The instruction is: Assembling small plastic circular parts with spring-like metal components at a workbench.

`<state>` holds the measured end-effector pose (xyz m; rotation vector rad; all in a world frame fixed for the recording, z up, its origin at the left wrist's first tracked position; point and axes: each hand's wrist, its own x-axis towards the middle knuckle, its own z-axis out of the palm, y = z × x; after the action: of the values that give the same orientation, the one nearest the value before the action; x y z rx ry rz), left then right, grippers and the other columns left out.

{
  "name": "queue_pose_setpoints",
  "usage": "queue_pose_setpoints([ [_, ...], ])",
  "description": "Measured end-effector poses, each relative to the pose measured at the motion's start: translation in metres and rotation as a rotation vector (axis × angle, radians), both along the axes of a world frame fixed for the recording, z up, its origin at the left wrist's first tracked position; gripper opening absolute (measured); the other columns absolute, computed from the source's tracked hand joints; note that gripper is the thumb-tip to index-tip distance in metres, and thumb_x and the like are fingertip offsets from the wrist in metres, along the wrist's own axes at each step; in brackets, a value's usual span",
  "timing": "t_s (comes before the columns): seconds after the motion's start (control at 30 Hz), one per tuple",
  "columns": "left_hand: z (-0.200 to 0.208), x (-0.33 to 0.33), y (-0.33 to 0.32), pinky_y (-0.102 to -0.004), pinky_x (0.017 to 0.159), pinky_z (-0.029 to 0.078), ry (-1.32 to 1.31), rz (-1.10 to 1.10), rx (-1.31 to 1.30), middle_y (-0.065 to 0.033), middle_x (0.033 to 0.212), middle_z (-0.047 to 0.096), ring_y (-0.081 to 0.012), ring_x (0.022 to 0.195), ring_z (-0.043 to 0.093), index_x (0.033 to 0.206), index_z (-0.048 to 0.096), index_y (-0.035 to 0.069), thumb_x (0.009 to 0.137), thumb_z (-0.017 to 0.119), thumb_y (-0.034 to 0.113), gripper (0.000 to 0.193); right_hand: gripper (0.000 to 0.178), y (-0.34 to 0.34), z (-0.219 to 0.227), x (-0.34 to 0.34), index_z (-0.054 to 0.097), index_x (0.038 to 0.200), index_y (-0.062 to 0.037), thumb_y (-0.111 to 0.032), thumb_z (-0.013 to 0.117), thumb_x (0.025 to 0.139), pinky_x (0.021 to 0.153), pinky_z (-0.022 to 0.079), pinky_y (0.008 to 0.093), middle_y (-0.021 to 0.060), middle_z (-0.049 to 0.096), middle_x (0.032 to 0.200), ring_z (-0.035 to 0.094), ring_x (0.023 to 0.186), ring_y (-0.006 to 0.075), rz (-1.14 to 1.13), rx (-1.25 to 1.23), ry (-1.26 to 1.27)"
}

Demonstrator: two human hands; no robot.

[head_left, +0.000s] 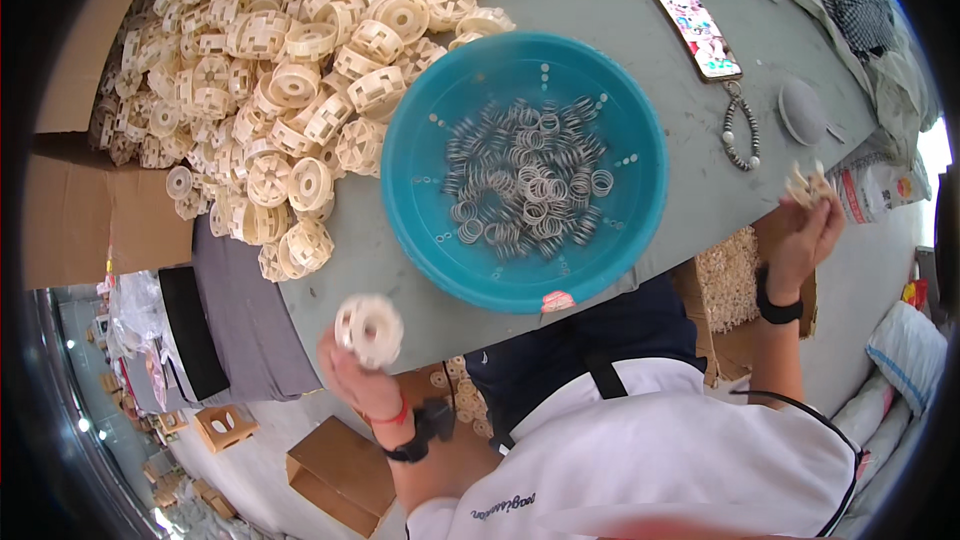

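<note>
My left hand [362, 386], beside the table's near left edge, is closed on a round cream plastic part [352, 324] with a central hole; it is slightly blurred. Out to the right, past the table edge, my right hand [802, 246] has its fingers closed round small pronged cream plastic pieces [812, 188]. Between the hands stands a teal basin [452, 278]. Many small metal coil springs [530, 180] lie loose inside it. Behind my left hand a large heap of cream plastic parts [290, 85] covers the table's left side.
On the grey-green table [590, 0] lie a phone [697, 32] with a beaded strap [735, 130] and a grey oval object [803, 112]. Below its right edge, a cardboard box holds small cream pieces [728, 280]. An open carton [342, 475] sits on the floor at left.
</note>
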<state>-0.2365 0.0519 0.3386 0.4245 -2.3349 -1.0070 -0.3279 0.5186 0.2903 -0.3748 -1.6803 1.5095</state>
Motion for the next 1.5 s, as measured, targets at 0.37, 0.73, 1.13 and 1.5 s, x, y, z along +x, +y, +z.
queue_pose_setpoints([
  [0.37,-0.031,0.132,-0.025,-0.0352,0.064,0.044,-0.920,0.254,-0.213,-0.0174,0.077,0.056,-0.0270,0.072,0.056,0.088,0.059,0.003,0.089,0.051,0.022,0.021,0.052,0.143,-0.139,0.074,0.034,0.126,0.0086,-0.028,0.049,0.092,0.094,0.038,0.0305,0.0202,0.044,0.124,0.048,0.111,0.0230,-0.325,0.619,-0.720],
  [0.73,0.005,-0.089,-0.055,-0.0413,0.089,0.038,-0.364,0.254,-0.644,-0.0181,0.107,0.057,-0.0329,0.098,0.053,0.125,0.042,0.001,0.076,0.066,0.033,0.063,0.032,-0.101,0.055,-0.043,0.041,0.121,0.0044,-0.004,0.045,0.090,0.087,0.038,0.0270,0.0152,0.054,0.115,0.050,0.104,0.0178,0.144,0.401,0.175],
  [1.13,0.042,-0.070,0.105,-0.0311,0.094,0.039,0.051,-0.563,1.195,-0.0118,0.118,0.050,-0.0172,0.110,0.049,0.128,0.033,-0.004,0.083,0.058,0.004,0.052,0.035,-0.205,0.101,-0.011,0.052,0.111,0.0037,-0.002,0.060,0.077,0.074,0.047,0.0346,0.0173,0.056,0.100,0.057,0.086,0.0319,1.026,0.407,-0.046],
  [1.5,0.028,-0.080,0.129,-0.0276,0.070,0.054,-0.019,-0.473,0.880,-0.0120,0.101,0.056,-0.0151,0.088,0.059,0.113,0.039,-0.003,0.083,0.064,0.009,0.041,0.033,-0.199,0.084,-0.013,0.056,0.109,-0.0002,0.002,0.058,0.076,0.075,0.047,0.0348,0.0153,0.057,0.101,0.057,0.089,0.0300,0.903,0.411,-0.055],
])
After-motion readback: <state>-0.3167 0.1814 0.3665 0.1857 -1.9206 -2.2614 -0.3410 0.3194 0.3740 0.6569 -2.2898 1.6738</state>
